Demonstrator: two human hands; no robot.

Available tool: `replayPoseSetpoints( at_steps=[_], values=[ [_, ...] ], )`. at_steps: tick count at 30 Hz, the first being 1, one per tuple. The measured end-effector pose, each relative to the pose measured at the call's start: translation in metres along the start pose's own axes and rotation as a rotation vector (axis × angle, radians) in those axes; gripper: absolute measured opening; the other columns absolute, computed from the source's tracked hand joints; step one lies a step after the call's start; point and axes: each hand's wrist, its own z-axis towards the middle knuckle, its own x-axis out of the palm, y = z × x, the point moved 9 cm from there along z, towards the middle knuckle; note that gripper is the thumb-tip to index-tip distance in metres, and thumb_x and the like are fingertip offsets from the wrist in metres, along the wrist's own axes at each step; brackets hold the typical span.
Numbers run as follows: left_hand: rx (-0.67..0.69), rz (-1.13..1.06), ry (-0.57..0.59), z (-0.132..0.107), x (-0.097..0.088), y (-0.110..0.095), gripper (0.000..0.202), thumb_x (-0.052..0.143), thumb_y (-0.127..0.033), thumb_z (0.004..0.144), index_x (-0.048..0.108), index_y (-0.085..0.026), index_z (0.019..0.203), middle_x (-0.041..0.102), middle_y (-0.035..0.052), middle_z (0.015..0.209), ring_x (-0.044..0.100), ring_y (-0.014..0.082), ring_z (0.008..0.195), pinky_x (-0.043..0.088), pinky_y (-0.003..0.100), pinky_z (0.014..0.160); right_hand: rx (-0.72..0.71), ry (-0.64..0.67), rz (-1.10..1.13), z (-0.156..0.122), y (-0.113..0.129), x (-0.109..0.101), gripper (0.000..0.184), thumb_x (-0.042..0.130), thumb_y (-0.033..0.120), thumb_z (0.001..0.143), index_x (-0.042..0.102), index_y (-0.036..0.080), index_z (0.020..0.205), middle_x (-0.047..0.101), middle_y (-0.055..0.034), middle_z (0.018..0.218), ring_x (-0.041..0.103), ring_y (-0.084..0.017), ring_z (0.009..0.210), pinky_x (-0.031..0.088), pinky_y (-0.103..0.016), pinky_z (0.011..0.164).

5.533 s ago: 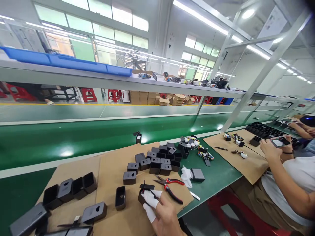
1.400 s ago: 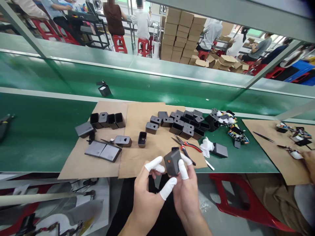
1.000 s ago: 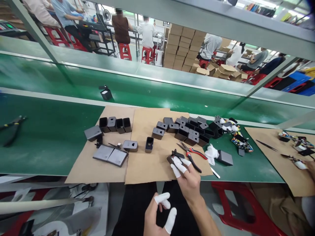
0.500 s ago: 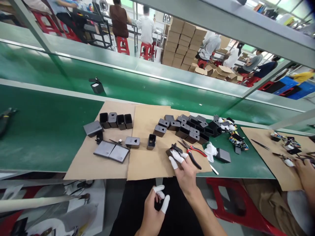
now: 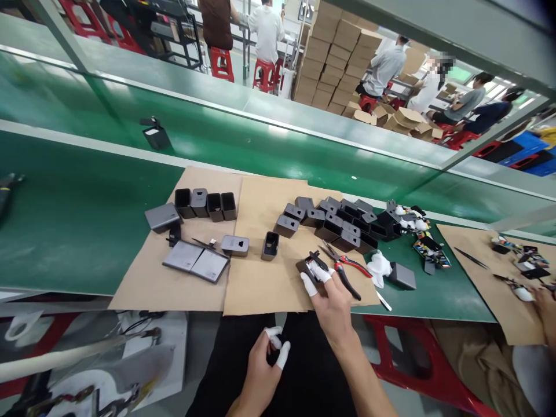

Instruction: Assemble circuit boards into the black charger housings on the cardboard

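Observation:
My right hand (image 5: 332,301), with white finger cots on its fingertips, is closed on a small black housing (image 5: 305,267) at the front of the brown cardboard. A dark flap shows at the housing's top; the fingers hide much of the rest. Just right of that hand lie red-and-black pliers (image 5: 345,267), their jaws apart. My left hand (image 5: 266,366) hangs over my lap below the table edge, also in finger cots. Its thumb stands apart from the curled fingers, and I see nothing in it. Left of the held housing, an empty black housing (image 5: 270,246) stands with its opening up.
Several black housings (image 5: 332,226) are grouped at the back right of the cardboard. Flat grey cases (image 5: 195,262) lie at the left. A white cloth (image 5: 379,267) and a grey box (image 5: 402,276) are at the right, near circuit parts (image 5: 431,250). A co-worker's hand (image 5: 545,307) works far right.
The view has tipped down slightly. My left hand has drawn a little to the left, its thumb still apart. My right hand stays on the black housing, with little visible change.

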Motion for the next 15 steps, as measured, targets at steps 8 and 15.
replayPoseSetpoints(
  at_steps=[8,15],
  values=[
    [-0.015,0.021,0.013,0.001,0.002,0.003,0.037,0.066,-0.053,0.099,0.077,-0.02,0.112,0.067,0.0033,0.081,0.065,0.0231,0.077,0.058,0.037,0.079,0.105,-0.03,0.139,-0.001,-0.009,0.001,0.029,0.083,0.033,0.092,0.085,0.03,0.121,0.082,-0.0097,0.124,0.077,-0.03,0.117,0.06,-0.048,0.11],
    [-0.019,0.056,0.006,0.001,0.004,0.006,0.036,0.065,-0.053,0.1,0.078,-0.021,0.111,0.069,0.0038,0.084,0.067,0.0237,0.078,0.059,0.038,0.08,0.372,-0.116,0.435,-0.002,-0.018,-0.009,0.037,0.083,0.042,0.094,0.08,0.023,0.126,0.084,-0.0104,0.119,0.079,-0.026,0.106,0.064,-0.047,0.097]
  ],
)
